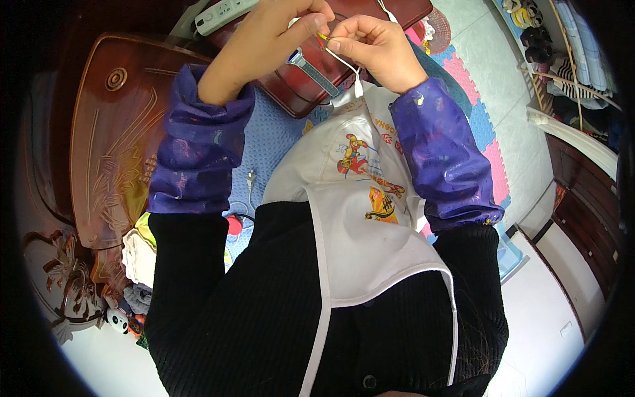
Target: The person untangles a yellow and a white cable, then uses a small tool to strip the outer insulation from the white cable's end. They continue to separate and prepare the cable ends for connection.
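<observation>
High in the head view my left hand (268, 43) and my right hand (380, 49) meet, both pinched closed at the fingertips. Between them show short, thin coloured wires (322, 38), yellow and red. A thin white cable (340, 59) runs from my right fingertips and hangs down to a small white connector (358, 88). The wire ends inside my left fingers are hidden. Below my hands, a watch (312, 71) with a grey-blue strap lies on a glossy dark red tabletop (284, 89).
A white power strip (223, 16) lies at the table's far left. A carved wooden chair back (119, 139) stands left. A white plug (251, 180) rests on blue padding. My white apron (370, 245) covers my lap. Foam mats (486, 119) and a shelf (529, 40) are right.
</observation>
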Motion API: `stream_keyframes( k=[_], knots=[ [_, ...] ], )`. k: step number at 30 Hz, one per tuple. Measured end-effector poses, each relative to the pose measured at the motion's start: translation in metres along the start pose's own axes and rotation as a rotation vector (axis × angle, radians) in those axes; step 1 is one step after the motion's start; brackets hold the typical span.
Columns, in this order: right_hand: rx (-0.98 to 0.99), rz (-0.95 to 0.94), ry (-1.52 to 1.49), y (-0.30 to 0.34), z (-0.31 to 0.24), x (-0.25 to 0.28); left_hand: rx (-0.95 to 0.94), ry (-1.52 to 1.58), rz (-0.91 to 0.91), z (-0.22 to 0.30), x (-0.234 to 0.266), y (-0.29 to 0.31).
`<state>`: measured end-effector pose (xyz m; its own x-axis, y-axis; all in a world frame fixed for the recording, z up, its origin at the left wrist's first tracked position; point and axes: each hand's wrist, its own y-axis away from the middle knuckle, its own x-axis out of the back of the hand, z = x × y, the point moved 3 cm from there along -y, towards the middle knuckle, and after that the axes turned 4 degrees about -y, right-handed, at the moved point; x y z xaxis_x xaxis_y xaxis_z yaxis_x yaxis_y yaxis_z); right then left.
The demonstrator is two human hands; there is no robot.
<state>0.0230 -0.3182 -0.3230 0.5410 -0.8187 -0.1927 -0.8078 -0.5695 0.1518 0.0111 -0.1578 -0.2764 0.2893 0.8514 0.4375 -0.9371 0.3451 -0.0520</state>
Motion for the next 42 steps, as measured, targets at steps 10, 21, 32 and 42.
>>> stream_keyframes(
  k=[10,21,32,42],
  knots=[
    [0.094,0.084,0.386,0.006,-0.009,0.001,-0.351,-0.593,-0.13,0.022,0.008,-0.016],
    [-0.425,0.067,-0.303,0.004,0.007,0.005,-0.619,-0.9,-0.234,0.008,-0.012,-0.013],
    [-0.444,0.026,-0.615,0.01,0.018,-0.004,-0.391,-0.87,0.21,0.006,-0.025,0.009],
    [-0.287,0.194,-0.374,0.017,0.02,-0.01,-0.362,-0.713,-0.057,0.004,-0.009,0.0]
  ],
)
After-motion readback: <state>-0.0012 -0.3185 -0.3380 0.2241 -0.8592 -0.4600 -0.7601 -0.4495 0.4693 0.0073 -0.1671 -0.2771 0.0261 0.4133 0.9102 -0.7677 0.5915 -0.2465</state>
